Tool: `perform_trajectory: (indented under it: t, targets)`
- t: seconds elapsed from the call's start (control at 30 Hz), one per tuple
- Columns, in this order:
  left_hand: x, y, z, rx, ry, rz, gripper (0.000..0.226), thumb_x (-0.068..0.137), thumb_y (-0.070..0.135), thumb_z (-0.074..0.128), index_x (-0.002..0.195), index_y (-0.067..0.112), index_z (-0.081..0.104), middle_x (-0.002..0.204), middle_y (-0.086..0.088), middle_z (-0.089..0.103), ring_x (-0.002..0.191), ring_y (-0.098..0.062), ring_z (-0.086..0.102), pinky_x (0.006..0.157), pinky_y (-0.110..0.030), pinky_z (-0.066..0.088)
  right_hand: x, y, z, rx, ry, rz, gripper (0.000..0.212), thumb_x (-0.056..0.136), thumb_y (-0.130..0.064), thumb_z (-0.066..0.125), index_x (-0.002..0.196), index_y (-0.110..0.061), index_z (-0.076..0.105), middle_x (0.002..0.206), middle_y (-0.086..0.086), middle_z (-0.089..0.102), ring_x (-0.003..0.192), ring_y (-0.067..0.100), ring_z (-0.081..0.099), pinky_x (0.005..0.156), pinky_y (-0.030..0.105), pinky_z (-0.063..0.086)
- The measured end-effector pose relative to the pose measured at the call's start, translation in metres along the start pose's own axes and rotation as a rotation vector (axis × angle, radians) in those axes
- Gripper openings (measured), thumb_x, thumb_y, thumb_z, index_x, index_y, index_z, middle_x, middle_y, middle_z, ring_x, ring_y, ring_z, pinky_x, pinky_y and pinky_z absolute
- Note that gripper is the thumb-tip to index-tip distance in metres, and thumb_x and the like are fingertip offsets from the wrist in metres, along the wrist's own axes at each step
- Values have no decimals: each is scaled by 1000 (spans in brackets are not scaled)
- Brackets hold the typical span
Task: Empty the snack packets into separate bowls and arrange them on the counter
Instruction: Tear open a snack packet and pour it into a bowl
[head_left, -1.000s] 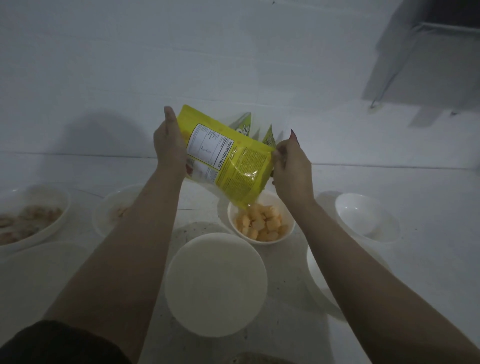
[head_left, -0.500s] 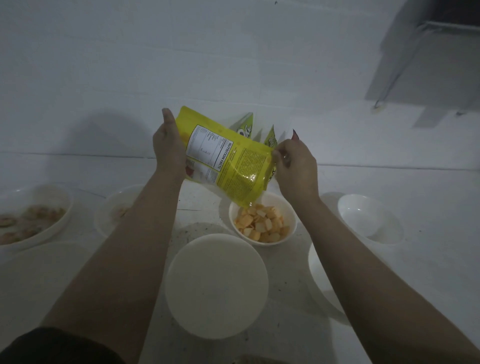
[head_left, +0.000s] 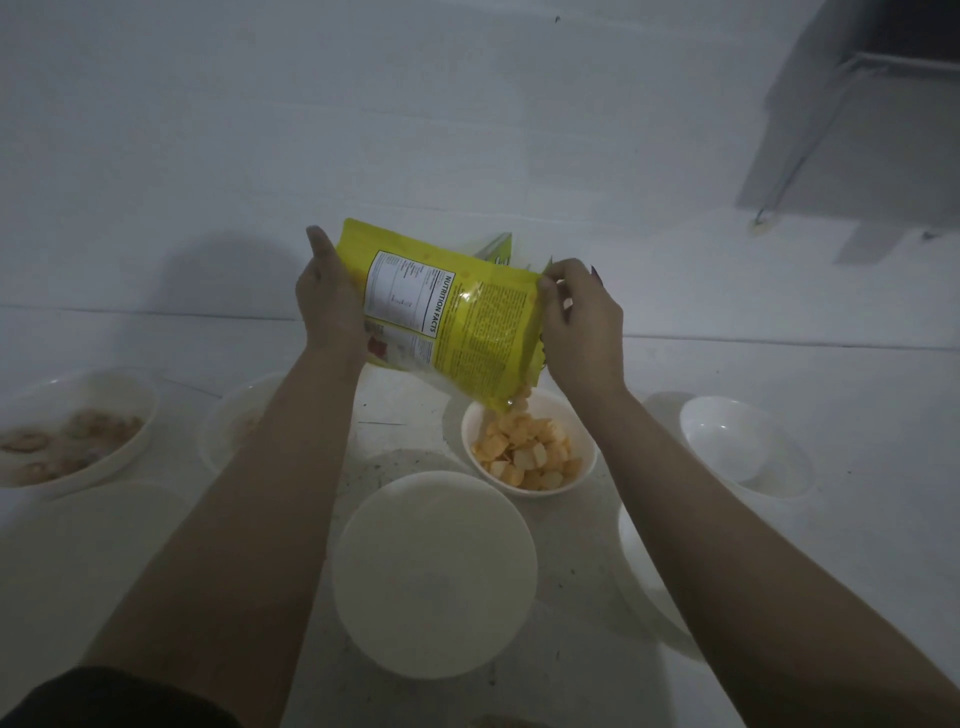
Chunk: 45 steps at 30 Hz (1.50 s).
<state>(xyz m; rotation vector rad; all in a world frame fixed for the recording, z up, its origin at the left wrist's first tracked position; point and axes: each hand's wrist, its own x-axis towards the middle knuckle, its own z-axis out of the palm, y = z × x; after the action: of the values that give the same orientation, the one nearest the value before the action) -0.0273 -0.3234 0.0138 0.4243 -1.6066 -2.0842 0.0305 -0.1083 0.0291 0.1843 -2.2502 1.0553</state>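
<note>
A yellow snack packet (head_left: 457, 322) with a nutrition label hangs tilted, its open mouth down and to the right. My left hand (head_left: 327, 301) grips its left, bottom end. My right hand (head_left: 582, 322) pinches the right edge at the opening. Orange snack pieces drop from the mouth into a small white bowl (head_left: 584, 475) directly below, which holds a heap of them. Two green packet tips (head_left: 498, 249) show behind the yellow packet.
A large white bowl (head_left: 434, 571) sits nearest me. An empty white bowl (head_left: 737, 447) stands at the right, another (head_left: 639, 561) partly under my right forearm. At the left, a bowl (head_left: 78, 431) holds pale brown snacks, and one (head_left: 228, 426) sits behind my left arm.
The packet has tipped flatter and my right hand has slid up its edge. More orange pieces have fallen into the small bowl, and its heap has grown.
</note>
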Motion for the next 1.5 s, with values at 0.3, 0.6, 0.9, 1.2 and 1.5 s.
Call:
perform_trajectory:
  t: [0.3,0.6,0.9,1.2,1.5]
  targets:
    - [-14,12,-5,-3,44,-16,51,96,62,32,65,22,33,55,9,34,47,-7,36,54,-21,38,3,-3,-4,9,24,-79,16,99,-16,48,99,-9,63,84,-7,57,74,15,55,70,34,48]
    - [-29,9,-19,-36,141,-19,52,97,60,32,68,19,47,60,7,46,47,-6,47,51,-15,45,6,-10,-6,31,-62,-58,16,99,-14,49,97,-6,63,79,7,66,80,25,61,88,29,23]
    - [-72,16,14,-62,181,5,52,99,57,29,67,20,47,59,6,46,48,-7,48,48,-16,45,11,7,-42,115,-6,-59,17,98,-22,47,97,-15,63,83,-7,60,76,17,57,83,35,47]
    - [-128,-10,106,-72,100,-34,53,98,57,31,69,19,54,62,8,54,49,-5,55,55,-20,48,16,81,-126,136,12,-5,15,98,-17,49,97,-13,63,85,-4,60,73,12,52,61,9,35]
    - [-174,-50,194,-12,110,-37,54,91,66,35,95,23,68,96,3,70,90,-16,66,90,-34,53,12,166,-202,154,15,70,14,97,-20,48,94,-18,61,81,-11,60,70,18,57,66,36,54]
